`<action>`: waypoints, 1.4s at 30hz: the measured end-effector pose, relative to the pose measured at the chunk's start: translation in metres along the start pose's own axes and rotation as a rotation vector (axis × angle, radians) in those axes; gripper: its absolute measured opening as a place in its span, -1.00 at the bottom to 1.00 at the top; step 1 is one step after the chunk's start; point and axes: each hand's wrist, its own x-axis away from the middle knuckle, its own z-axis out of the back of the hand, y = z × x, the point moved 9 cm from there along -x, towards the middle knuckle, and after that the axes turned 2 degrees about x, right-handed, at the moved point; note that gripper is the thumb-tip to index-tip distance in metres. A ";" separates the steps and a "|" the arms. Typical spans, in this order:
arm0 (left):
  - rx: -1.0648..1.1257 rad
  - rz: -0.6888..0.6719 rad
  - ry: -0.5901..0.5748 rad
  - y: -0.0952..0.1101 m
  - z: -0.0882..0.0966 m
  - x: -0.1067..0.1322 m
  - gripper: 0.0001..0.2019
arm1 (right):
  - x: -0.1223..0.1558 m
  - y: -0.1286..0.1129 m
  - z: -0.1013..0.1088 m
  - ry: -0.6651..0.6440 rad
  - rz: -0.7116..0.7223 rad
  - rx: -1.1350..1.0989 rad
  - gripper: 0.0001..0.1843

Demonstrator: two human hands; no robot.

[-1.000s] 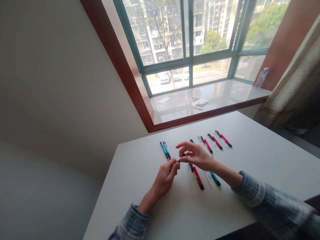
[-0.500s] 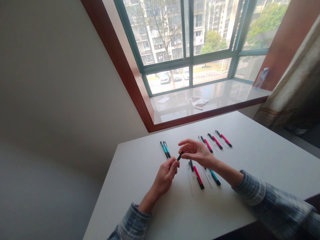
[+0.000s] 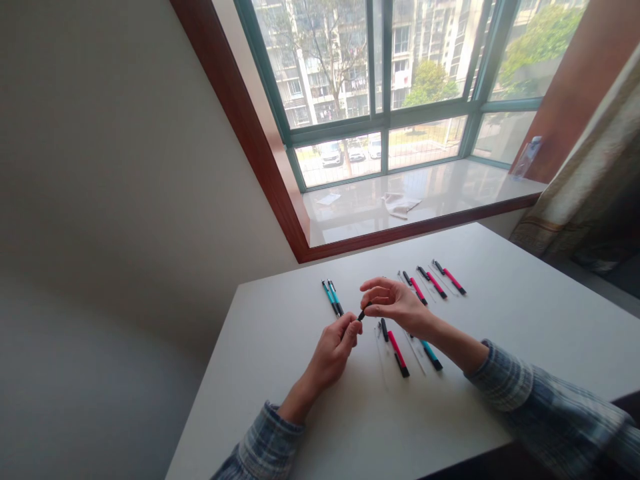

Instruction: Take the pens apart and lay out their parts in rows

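Observation:
My left hand (image 3: 336,348) is closed around a pen, whose black end (image 3: 362,313) sticks out toward my right hand. My right hand (image 3: 395,303) pinches that black end between thumb and fingers, just above the white table (image 3: 500,347). Two teal pens (image 3: 332,297) lie side by side left of my hands. A red pen (image 3: 397,349) and a teal pen (image 3: 429,355) lie under my right wrist, with thin clear refills beside them. Three more red pens (image 3: 436,283) lie in a row further back on the right.
A glossy window ledge (image 3: 430,200) with a folded cloth (image 3: 399,204) and a slip of paper runs behind the table. A patterned curtain (image 3: 585,173) hangs at the right. A grey wall fills the left side.
My right hand has drawn in and closed its fingers on the pen's black end. My left hand has barely moved. The red pen below the right hand is now uncovered.

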 end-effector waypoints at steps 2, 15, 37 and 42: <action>0.032 0.013 -0.009 -0.002 -0.001 0.000 -0.55 | 0.001 -0.002 0.000 0.003 0.012 -0.029 -0.52; -0.025 -0.014 0.027 -0.001 0.003 -0.001 -0.55 | -0.001 -0.006 0.002 0.029 -0.014 0.197 -0.54; 0.349 0.114 -0.120 -0.023 -0.010 -0.001 -0.65 | 0.000 -0.020 0.030 0.250 0.045 -0.121 -0.45; 0.401 0.127 -0.125 -0.026 -0.009 0.000 -0.69 | 0.000 -0.020 0.034 0.282 0.018 -0.234 -0.49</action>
